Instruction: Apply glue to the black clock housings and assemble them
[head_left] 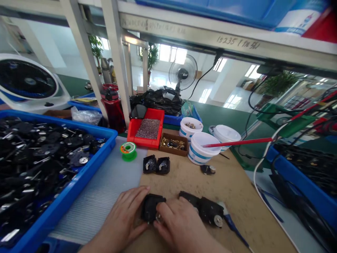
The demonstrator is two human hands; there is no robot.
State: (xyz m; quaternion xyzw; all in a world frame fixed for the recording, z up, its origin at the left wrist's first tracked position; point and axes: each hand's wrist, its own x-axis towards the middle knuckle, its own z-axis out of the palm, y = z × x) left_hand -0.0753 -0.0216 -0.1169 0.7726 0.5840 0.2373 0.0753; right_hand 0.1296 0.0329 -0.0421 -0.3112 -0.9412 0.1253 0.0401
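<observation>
On the brown board in front of me lies a square black plastic housing (150, 208). My left hand (126, 212) grips its left side, with fingers at the top edge and thumb at the bottom. At its lower right, my right hand (179, 221) pinches a small shiny metal piece (158, 217), partly hidden by the fingers. Just right of that hand, a black part with a round metal disc (212, 211) lies beside another black part (189, 198), which the hand partly covers. Two black housings with clear and metal pieces (156, 165) sit side by side farther back.
A blue bin of black parts (105, 140) stands left, near a green solder spool (128, 151). Behind are a red tray (130, 135), a carton of brass pieces (173, 150) and white tubs (201, 160). A blue-handled tool (234, 226) lies right. A shelf crosses overhead.
</observation>
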